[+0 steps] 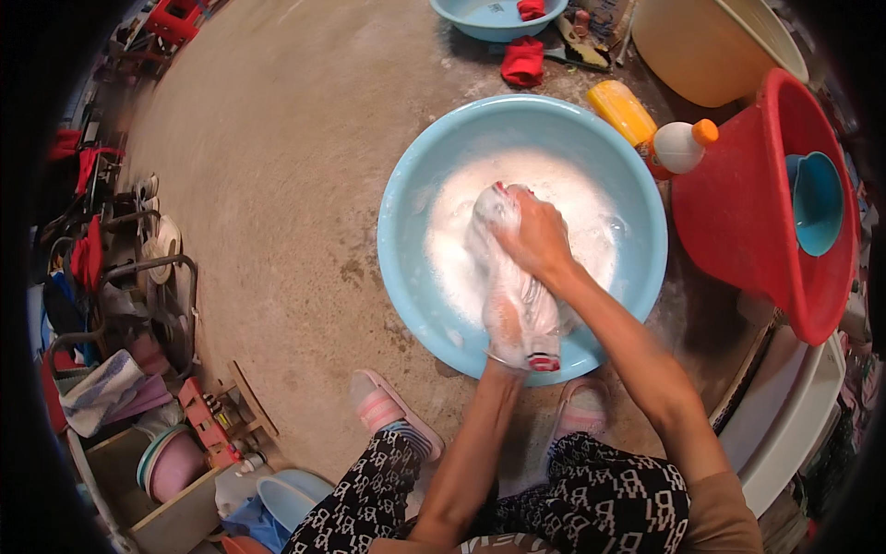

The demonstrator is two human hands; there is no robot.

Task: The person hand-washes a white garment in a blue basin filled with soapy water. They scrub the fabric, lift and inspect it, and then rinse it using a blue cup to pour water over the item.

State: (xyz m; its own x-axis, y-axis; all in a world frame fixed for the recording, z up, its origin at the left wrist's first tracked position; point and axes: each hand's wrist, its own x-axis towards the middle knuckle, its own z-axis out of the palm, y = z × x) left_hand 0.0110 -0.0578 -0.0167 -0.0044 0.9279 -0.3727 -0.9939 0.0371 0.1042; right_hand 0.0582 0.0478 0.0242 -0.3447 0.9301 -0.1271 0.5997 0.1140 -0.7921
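Observation:
A light-blue plastic basin stands on the floor before me, with white suds in its bottom. Over the suds is a wet white cloth, apparently a sock, its near end banded in red and dark stripes. My right hand is closed over the far end of the cloth, where red patches show. Foam coats my left hand, which lies along the near part of the cloth; its fingers are hidden by cloth and suds. A thin bracelet circles the left wrist.
Right of the basin are a yellow bar, a white bottle with an orange cap and a tilted red tub holding a blue scoop. Beyond lie red cloth and a smaller blue basin. Clutter and a metal frame line the left.

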